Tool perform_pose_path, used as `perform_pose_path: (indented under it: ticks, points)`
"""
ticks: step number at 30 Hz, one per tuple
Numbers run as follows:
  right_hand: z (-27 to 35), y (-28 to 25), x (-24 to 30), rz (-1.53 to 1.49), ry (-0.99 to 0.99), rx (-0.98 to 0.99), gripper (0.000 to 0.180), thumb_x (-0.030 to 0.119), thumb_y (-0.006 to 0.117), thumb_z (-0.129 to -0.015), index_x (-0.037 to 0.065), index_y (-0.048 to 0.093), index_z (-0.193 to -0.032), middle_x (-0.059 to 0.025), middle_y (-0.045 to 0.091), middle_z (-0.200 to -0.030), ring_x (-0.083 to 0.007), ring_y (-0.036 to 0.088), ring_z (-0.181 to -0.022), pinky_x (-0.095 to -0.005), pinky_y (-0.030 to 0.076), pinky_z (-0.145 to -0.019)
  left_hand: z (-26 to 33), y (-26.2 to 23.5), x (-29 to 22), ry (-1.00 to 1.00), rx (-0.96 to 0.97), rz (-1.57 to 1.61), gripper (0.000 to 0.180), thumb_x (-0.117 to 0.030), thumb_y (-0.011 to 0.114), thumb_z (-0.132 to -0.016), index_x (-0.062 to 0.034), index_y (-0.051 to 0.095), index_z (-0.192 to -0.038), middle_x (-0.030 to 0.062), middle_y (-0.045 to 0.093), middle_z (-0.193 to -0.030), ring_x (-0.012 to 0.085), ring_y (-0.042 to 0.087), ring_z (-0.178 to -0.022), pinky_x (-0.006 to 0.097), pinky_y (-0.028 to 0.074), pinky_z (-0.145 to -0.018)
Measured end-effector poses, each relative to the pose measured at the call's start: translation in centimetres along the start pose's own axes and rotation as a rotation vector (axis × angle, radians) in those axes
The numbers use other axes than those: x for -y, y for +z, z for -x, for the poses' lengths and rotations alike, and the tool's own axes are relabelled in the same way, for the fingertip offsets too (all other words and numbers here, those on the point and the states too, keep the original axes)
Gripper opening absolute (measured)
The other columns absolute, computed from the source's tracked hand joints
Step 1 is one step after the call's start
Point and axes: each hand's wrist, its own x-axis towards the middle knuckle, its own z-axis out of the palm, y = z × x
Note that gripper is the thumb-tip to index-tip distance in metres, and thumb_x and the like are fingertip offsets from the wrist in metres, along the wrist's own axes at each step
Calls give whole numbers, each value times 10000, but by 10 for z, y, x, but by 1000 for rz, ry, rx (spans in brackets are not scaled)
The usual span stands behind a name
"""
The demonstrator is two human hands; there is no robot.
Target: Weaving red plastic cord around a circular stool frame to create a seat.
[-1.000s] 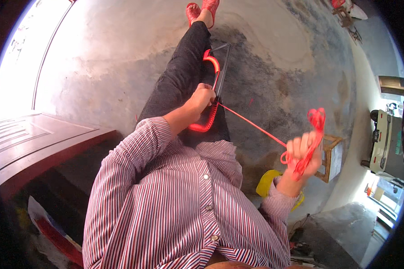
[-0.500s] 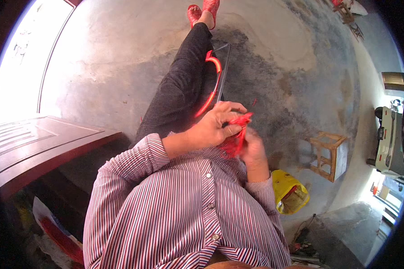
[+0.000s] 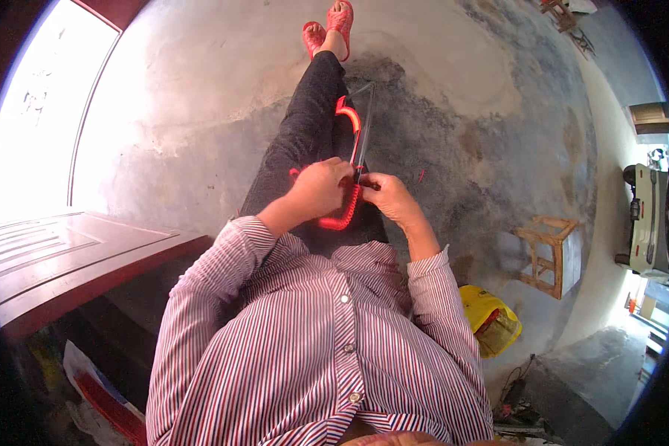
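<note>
My left hand [image 3: 321,187] is over my lap with its fingers curled inward near the edge of a clear, flat, thin-rimmed piece [image 3: 369,111]. What those fingers hold is hidden. Close on its right, my right hand [image 3: 391,199] pinches with thumb and forefinger at the upper end of a red ridged strip [image 3: 343,221], which curves below both hands. A red-orange curved band [image 3: 349,115] runs along the clear piece farther up my lap. A small red bit shows just beyond my left wrist.
My dark-trousered legs stretch ahead to red slippers [image 3: 340,21] on the grey floor. A brown panelled door [image 3: 82,256] stands at the left. To the right are a yellow bag [image 3: 490,320] and a wooden stool [image 3: 548,254]. A small red scrap [image 3: 421,176] lies on the floor.
Both hands have moved off the red bundle held near my belly and gone lower over my lap. The ridged red strip now shows curved beneath them.
</note>
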Motion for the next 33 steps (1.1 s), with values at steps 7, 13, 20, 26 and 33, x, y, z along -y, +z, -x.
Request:
perform_pose_path:
  ticks: [7,13,20,26,33]
  points:
    - [8,-21,4,296,-365,-362,202,178,707,-779,-3,633,-825,-119,590,-1063,-220,593,-951,-310,467,-814,-6,18,2,-50,-332,-5,323,21,634,-638,-39,525,-937,150,524,-973,354,515,-925,409,437,-838]
    - [52,-55,107,-935,-438,-133,117,147,546,-829,58,520,-758,-70,559,-712,-150,505,-607,-350,445,-687,-20,32,3,-810,7,1119,364,-62,550,-703,11,527,-1059,58,524,-824,166,534,-769,282,419,-684]
    - [125,-1,162,-1074,-297,202,169,154,626,-791,103,472,-834,-26,460,-640,-125,327,-474,-300,282,-467,-19,49,20,-816,-28,1314,362,-57,513,-690,15,533,-1044,49,486,-759,152,452,-656,268,371,-659]
    - [142,-14,174,-1385,-658,-22,205,122,599,-831,106,436,-955,-11,437,-639,-103,290,-451,-304,302,-480,-18,58,5,-730,-276,707,465,-32,521,-721,-30,497,-1185,92,558,-969,202,528,-875,263,401,-794]
    - [98,-45,139,-457,-689,-159,266,79,679,-787,90,483,-968,8,492,-700,-117,451,-595,-287,387,-564,-22,4,-25,-220,-435,435,99,-65,625,-816,-14,573,-883,57,605,-686,113,579,-645,265,465,-573]
